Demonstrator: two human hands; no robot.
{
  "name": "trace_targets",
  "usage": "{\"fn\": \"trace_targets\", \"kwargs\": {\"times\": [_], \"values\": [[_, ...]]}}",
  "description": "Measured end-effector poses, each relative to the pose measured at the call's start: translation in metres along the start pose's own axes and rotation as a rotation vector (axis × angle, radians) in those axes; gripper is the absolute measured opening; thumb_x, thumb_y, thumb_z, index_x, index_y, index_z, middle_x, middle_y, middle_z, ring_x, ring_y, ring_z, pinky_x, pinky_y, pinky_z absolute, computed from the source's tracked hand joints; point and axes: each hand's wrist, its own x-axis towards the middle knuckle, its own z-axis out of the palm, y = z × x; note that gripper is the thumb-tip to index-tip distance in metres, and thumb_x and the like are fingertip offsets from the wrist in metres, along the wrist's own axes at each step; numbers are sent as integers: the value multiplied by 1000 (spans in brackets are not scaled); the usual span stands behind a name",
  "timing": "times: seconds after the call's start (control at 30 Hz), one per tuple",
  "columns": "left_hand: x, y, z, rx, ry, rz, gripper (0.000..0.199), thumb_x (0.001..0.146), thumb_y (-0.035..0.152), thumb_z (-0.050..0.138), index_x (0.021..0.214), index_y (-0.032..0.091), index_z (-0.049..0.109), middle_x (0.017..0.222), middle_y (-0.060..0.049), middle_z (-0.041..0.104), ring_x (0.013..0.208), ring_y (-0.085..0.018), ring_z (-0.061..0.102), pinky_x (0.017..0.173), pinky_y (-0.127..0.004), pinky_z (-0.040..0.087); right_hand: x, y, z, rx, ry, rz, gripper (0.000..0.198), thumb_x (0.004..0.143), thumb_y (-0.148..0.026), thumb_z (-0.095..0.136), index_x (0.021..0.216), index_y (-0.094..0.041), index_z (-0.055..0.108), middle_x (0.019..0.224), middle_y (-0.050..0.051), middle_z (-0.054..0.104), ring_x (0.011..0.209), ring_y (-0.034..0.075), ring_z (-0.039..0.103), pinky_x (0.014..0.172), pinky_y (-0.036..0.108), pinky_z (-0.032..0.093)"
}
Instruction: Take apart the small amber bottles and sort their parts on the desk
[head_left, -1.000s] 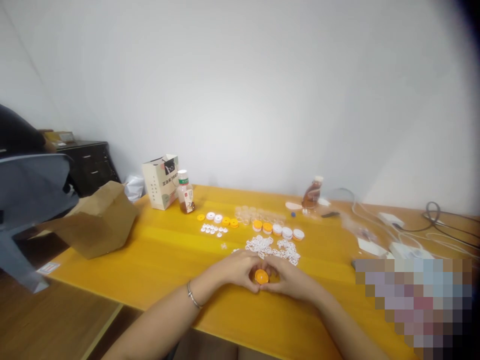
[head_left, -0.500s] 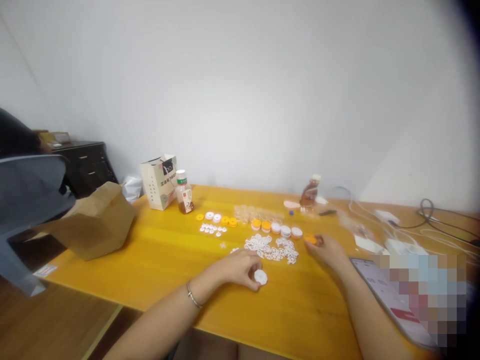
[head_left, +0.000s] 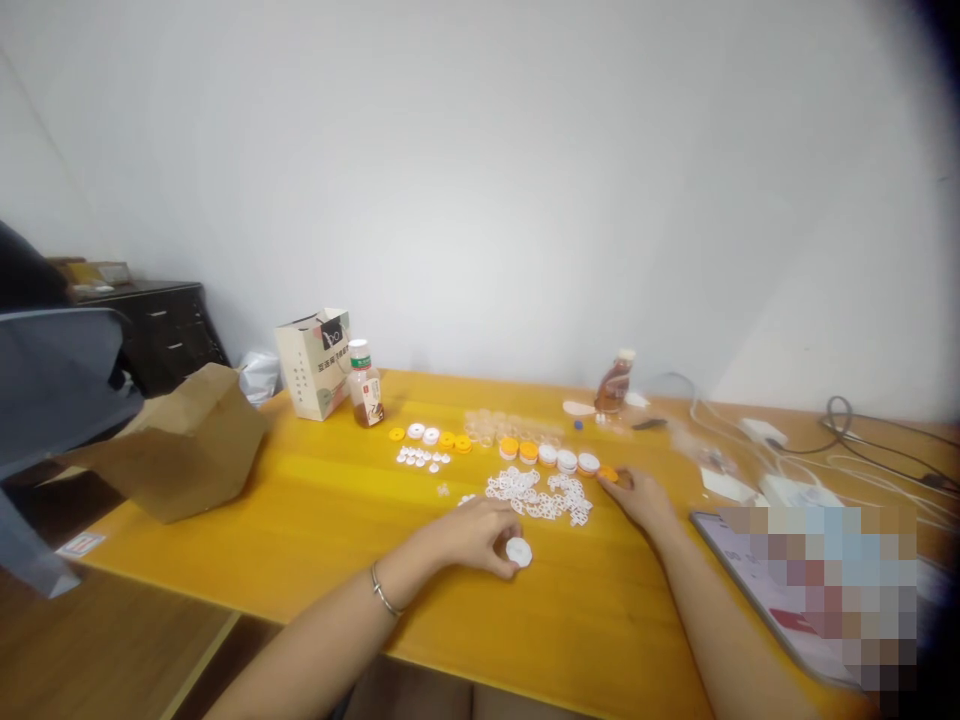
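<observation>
Near the front of the table, my left hand (head_left: 480, 537) is closed round the edge of a white round disc (head_left: 518, 552), thumb on the near side. My right hand (head_left: 639, 498) pinches an orange disc (head_left: 607, 474) at the right end of a row of stacked orange and white discs (head_left: 566, 460); its far fingers are partly hidden. Between the hands and that row lies a loose pile of small white openwork pieces (head_left: 536, 495). Farther left are more orange and white discs (head_left: 430, 436) with small white knobbed pieces (head_left: 424, 458) in front of them.
Clear round pieces (head_left: 499, 425) stand behind the row. A drink bottle (head_left: 365, 385) and paper bag (head_left: 315, 365) stand back left, a brown bottle (head_left: 615, 382) back right. Brown paper (head_left: 195, 440) covers the left side. Cables (head_left: 840, 420) and a tablet (head_left: 757, 590) lie right.
My right hand has moved slightly left with the orange disc, bringing it against the end of the row. My left hand keeps the white disc in nearly the same place. The view has shifted slightly.
</observation>
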Motion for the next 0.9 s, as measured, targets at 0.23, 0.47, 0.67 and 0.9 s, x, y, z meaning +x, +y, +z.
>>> {"fn": "trace_targets", "kwargs": {"times": [0.23,0.47,0.67,0.9], "values": [[-1,-1,0,4,-3,30,29,65,33,60,89,19,54,87,-2,58,81,-16,53,73,-25,38,-8,-16,-9,234,210,94,61,62,-60,55,99,-12,49,73,8,58,69,22,56,59,30,41],[-4,2,-7,-39,17,70,29,68,35,60,93,19,54,89,-2,58,83,-16,53,75,-26,39,-57,-75,-26,489,-259,-371,35,69,-53,56,70,-19,50,55,-4,43,52,11,40,50,22,33],[-3,-1,-7,-77,-1,89,15,79,29,53,87,17,56,86,-4,59,80,-14,54,74,-23,40,-89,-99,-15,477,-710,-615,32,62,-43,68,77,-19,53,61,-6,40,57,10,37,52,20,31],[0,-5,-2,-114,-27,52,14,79,30,56,80,15,55,83,-2,58,75,-12,53,69,-20,39,-97,-104,-3,399,-711,-671,29,64,-38,68,80,-20,52,66,-5,42,60,10,38,54,20,31]]}}
